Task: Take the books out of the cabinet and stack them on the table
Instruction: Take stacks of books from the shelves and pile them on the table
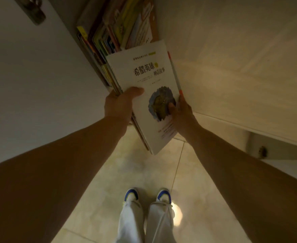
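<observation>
I hold a small bundle of books [144, 79] out in front of the cabinet, over the floor. The top one has a white cover with dark Chinese title text and a blue-green picture. My left hand [120, 104] grips the bundle's left edge, thumb on the cover. My right hand [181, 111] grips its right edge, thumb pressed on the picture. More colourful books [121, 27] stand packed inside the narrow cabinet opening [74, 16] above the bundle. No table is in view.
An open white cabinet door [30, 67] with a dark handle [33, 11] stands at the left. Another pale door panel [240, 67] is at the right. Below are a glossy tiled floor [140, 169] and my shoes [147, 195].
</observation>
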